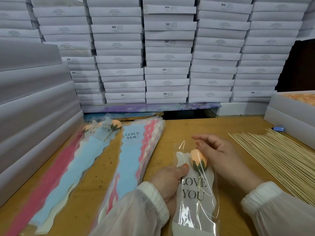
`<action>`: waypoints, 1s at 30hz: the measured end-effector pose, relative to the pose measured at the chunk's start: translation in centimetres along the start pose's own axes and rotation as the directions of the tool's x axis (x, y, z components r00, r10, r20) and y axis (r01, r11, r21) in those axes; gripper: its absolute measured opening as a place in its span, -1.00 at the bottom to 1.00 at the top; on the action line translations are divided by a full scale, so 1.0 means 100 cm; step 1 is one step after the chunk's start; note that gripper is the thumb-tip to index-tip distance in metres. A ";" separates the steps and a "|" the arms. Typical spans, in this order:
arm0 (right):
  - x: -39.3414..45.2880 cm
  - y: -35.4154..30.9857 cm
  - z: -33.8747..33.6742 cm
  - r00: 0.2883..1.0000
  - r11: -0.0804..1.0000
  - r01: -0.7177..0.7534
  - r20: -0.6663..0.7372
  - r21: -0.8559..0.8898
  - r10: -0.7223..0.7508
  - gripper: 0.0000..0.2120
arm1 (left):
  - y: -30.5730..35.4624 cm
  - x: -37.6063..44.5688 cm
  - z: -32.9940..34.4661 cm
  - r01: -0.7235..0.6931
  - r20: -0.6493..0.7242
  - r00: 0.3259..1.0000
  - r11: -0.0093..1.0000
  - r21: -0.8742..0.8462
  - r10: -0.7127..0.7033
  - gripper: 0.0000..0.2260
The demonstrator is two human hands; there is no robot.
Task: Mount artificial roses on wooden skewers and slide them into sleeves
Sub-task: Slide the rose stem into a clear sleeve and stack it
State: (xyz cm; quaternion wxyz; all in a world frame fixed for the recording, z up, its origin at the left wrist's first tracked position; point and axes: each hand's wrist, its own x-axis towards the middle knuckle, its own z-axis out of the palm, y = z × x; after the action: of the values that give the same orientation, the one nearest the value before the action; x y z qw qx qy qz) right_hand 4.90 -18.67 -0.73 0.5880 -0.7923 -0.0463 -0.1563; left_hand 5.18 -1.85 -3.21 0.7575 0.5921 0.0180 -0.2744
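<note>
The left hand [167, 183] grips a clear sleeve [194, 198] printed "LOVE YOU", thumb pressed on its front. Inside the sleeve sits a peach rose [196, 158] on a wooden skewer [198, 183], bud near the sleeve's top. The right hand [219, 155] rests beside the bud with fingers loosely curled, touching the sleeve's edge; it holds nothing. On the worktop [180, 130], a stack of empty sleeves [134, 150] lies left of the hands. Finished sleeved roses [102, 133] lie further left. Loose skewers [272, 159] are spread at right. White boxes [167, 53] are stacked behind.
</note>
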 end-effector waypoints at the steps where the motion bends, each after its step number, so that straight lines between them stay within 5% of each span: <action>1: 0.000 0.001 0.002 1.000 1.000 0.000 0.000 -0.002 0.000 -0.82 | -0.001 0.003 -0.001 -0.009 -0.044 0.999 0.998 0.069 0.012 -0.74; 3: 0.000 0.004 0.004 1.000 1.000 0.015 0.008 -0.004 -0.015 -0.81 | -0.003 0.007 -0.002 -0.029 -0.054 0.998 0.996 0.083 0.033 -0.71; 9: 0.001 0.004 0.006 0.998 0.987 0.003 0.062 0.164 -0.013 -0.78 | -0.004 0.005 0.006 0.093 0.135 0.989 0.959 -0.267 -0.058 -0.67; 16: 0.005 0.006 0.000 0.985 0.993 0.071 -0.162 0.097 -0.055 -0.67 | 0.002 -0.007 0.001 0.115 0.278 0.955 0.993 -0.033 -0.102 -0.45; 21: 0.009 0.009 -0.002 0.966 0.988 0.074 -0.258 0.137 -0.036 -0.65 | 0.001 -0.011 0.003 0.060 0.199 0.978 0.997 0.045 -0.068 -0.60; 24: 0.009 0.008 -0.001 0.948 0.976 -0.043 -0.299 0.211 0.107 -0.62 | 0.007 -0.013 0.003 -0.001 0.121 0.993 0.999 0.038 -0.004 -0.52; 27: 0.000 0.000 -0.002 0.931 0.877 -0.310 -0.069 0.368 0.358 -0.56 | 0.014 -0.012 0.000 -0.046 0.071 0.996 0.999 -0.010 0.047 -0.53; 30: -0.014 -0.012 0.003 0.862 0.823 -0.496 0.276 0.277 0.426 -0.56 | 0.020 -0.011 -0.002 -0.120 0.019 0.992 0.986 -0.118 0.123 -0.60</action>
State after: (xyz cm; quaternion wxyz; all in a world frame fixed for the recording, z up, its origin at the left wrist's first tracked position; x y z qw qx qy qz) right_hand 3.32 -17.84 -0.18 0.7275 -0.6783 0.0619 0.0827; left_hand 5.19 -0.93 -1.16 0.8063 0.5431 -0.0121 -0.2339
